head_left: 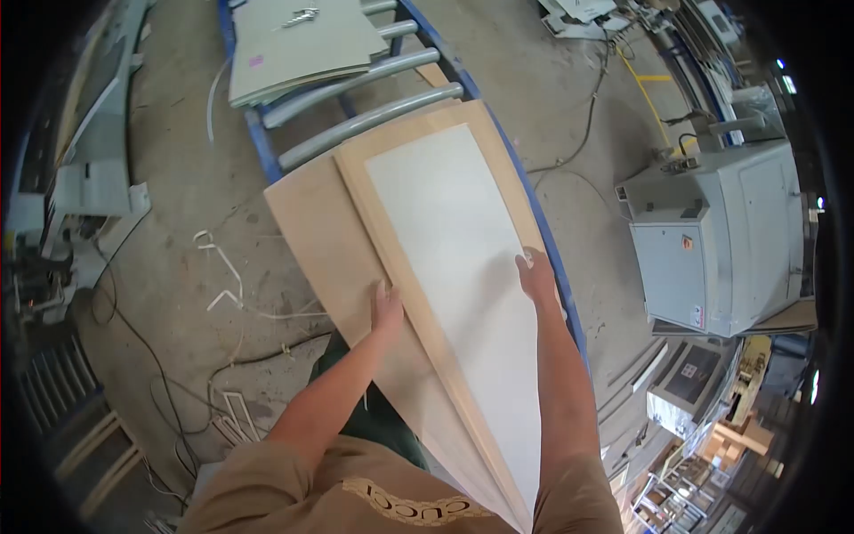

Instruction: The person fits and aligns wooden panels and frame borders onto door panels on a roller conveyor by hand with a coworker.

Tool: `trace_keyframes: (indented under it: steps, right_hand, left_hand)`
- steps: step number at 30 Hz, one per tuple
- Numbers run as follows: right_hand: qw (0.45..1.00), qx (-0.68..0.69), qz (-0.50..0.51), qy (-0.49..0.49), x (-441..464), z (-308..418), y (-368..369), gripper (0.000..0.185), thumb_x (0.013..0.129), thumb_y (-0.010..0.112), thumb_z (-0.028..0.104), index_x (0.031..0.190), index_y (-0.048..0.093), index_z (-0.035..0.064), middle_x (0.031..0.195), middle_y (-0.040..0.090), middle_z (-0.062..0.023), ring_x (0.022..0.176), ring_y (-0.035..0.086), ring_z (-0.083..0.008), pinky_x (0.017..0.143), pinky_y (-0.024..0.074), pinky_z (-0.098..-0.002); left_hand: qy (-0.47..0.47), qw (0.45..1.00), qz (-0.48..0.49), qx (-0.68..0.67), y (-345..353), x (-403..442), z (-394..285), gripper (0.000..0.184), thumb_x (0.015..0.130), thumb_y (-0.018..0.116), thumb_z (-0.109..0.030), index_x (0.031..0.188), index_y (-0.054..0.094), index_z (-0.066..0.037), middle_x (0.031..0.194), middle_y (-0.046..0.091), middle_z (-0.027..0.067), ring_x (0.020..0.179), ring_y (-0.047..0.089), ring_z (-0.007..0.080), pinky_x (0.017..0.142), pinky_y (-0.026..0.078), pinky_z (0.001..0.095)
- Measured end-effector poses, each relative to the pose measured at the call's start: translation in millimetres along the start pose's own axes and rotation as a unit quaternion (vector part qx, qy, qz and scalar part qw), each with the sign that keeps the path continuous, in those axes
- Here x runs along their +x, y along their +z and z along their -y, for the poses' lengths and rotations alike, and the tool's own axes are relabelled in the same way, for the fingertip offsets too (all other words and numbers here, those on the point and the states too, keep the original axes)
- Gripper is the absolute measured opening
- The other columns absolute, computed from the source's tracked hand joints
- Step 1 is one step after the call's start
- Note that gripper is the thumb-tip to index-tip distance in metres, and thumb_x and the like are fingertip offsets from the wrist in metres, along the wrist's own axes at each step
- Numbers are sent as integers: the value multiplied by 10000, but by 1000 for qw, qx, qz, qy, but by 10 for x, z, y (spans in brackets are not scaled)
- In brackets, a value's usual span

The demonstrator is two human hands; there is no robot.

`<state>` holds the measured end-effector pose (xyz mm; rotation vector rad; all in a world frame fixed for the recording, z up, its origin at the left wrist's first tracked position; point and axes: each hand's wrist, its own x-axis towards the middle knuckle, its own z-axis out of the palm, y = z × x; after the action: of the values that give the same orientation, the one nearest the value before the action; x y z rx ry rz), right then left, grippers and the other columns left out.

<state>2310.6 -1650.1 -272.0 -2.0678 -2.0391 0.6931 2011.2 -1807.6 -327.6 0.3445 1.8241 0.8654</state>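
Note:
A long framed panel (pixel 445 231), with a white centre and light wood edging, lies on a wider plain wooden board (pixel 307 222). My left hand (pixel 387 309) is at the panel's left edge, with its fingers on the wood edging and the palm over the plain board. On the other side, my right hand (pixel 537 278) grips the panel's right edge, the thumb over the white face. The fingertips under or beyond that edge are hidden. Both boards rest on a blue-framed roller conveyor (pixel 365 111).
Ahead on the rollers sits a stack of pale boards (pixel 302 44) with small metal pieces (pixel 301 17) on top. A grey machine cabinet (pixel 712 240) stands at the right. Cables (pixel 160 356) and white strips (pixel 233 271) lie on the floor at the left.

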Motion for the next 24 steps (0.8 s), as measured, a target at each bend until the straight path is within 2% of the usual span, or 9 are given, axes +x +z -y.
trace_keyframes:
  steps: [1, 3, 4, 5, 6, 7, 10, 17, 24]
  right_hand:
    - [1000, -8, -20, 0, 167, 3, 40, 457, 899, 661, 317, 1237, 608, 14, 1225, 606, -226, 1169, 559, -388, 1011, 436, -432]
    - [997, -42, -64, -30, 538, -143, 181, 474, 894, 665, 301, 1271, 584, 25, 1232, 603, -228, 1176, 547, -399, 1024, 422, -439]
    - [999, -30, -42, -7, 745, -468, 347, 538, 873, 692, 293, 1315, 543, 25, 1258, 583, -233, 1200, 523, -406, 1040, 402, -452]
    - [998, -26, -63, 12, 875, -504, 435, 602, 847, 722, 275, 1340, 509, 4, 1278, 566, -237, 1206, 515, -411, 1046, 394, -463]
    - [996, -38, -77, -17, 1034, -724, 613, 614, 826, 743, 248, 1329, 510, -16, 1276, 561, -245, 1207, 511, -415, 1048, 391, -468]
    - [998, 4, -67, 17, 1092, -601, 577, 615, 820, 750, 230, 1326, 511, -25, 1265, 568, -247, 1199, 514, -417, 1047, 390, -474]
    - [996, -50, -69, 24, 1129, -510, 567, 566, 823, 738, 191, 1303, 536, -30, 1245, 574, -251, 1183, 525, -416, 1036, 403, -460]
    - [993, 22, -36, 107, 1197, -405, 406, 530, 809, 760, 189, 1264, 585, -21, 1230, 591, -222, 1174, 552, -388, 1022, 427, -422]
    - [994, 17, -34, 107, 1150, -355, 344, 514, 809, 761, 188, 1259, 591, 6, 1197, 598, -212, 1147, 563, -387, 1000, 439, -423]
  left_hand:
    - [-35, 999, 2, -35, 68, -31, -74, 583, 981, 514, -286, 1439, 375, 47, 1428, 441, 261, 1300, 469, 371, 1078, 392, 434]
    - [-23, 999, 32, 23, 188, 248, 136, 609, 984, 516, -299, 1449, 349, 57, 1464, 408, 259, 1325, 452, 377, 1083, 389, 434]
    - [-89, 995, 37, 11, 235, 248, 99, 641, 977, 530, -321, 1463, 325, 43, 1489, 374, 263, 1365, 407, 371, 1120, 348, 432]
    - [-49, 997, -32, 42, 319, 257, 189, 665, 963, 555, -337, 1462, 322, 36, 1482, 369, 266, 1383, 370, 374, 1159, 292, 435]
    - [-61, 994, -43, 82, 311, 212, 89, 676, 954, 573, -345, 1457, 327, 33, 1482, 365, 263, 1401, 334, 377, 1189, 234, 434]
    - [-45, 993, -35, 106, 283, 186, 19, 678, 952, 581, -344, 1465, 325, 16, 1477, 370, 258, 1385, 353, 381, 1160, 286, 448]
    - [-100, 995, 4, 22, 271, 174, 11, 668, 943, 589, -349, 1466, 344, -14, 1425, 397, 239, 1315, 427, 379, 1072, 391, 439]
    - [-138, 988, -11, 74, 283, 209, -234, 665, 908, 616, -367, 1422, 403, -3, 1380, 429, 228, 1272, 462, 379, 1041, 414, 434]
    - [-120, 987, -30, 106, 336, 194, -107, 657, 878, 628, -331, 1400, 417, 8, 1340, 456, 228, 1250, 479, 376, 1023, 427, 432]
